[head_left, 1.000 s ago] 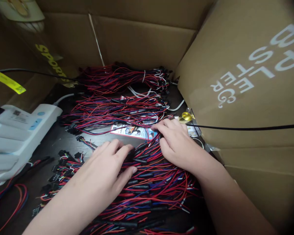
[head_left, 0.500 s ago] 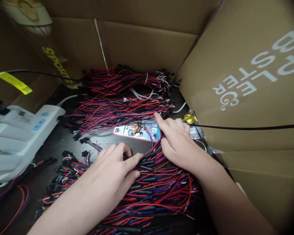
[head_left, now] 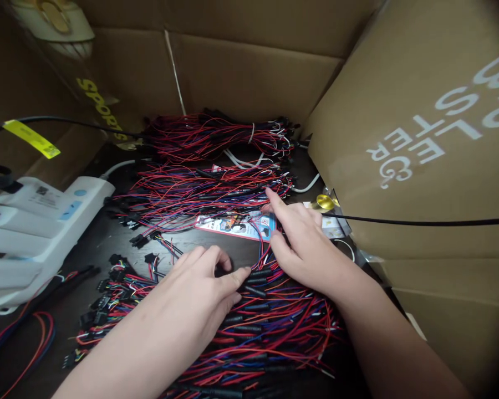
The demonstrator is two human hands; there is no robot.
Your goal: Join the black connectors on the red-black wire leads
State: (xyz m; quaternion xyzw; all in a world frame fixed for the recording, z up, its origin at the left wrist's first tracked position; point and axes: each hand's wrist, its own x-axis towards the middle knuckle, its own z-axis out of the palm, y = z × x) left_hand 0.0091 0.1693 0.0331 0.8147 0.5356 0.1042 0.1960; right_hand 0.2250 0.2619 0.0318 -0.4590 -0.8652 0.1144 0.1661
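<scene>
- Wires [head_left: 270,305] at six o'clock: thin, smooth plastic insulation with a slight sheen.
- Black sleeves [head_left: 249,328] among them: smooth, plastic-looking, faintly glossy.
- Connectors [head_left: 100,302] at eight o'clock: hard, dark plastic.
- Tabletop [head_left: 116,235]: dark and smooth, catching a dull shine; its material cannot be told.
- Printed card [head_left: 235,224] near the centre: paper-like, somewhat glossy.
- White housing [head_left: 29,235] at nine o'clock: smooth moulded plastic, low sheen.
- Box [head_left: 432,221] at three o'clock and wall [head_left: 249,64] at twelve: matt brown cardboard, creased.
- Gold disc [head_left: 325,202] at three o'clock: shiny, metallic-looking.
</scene>
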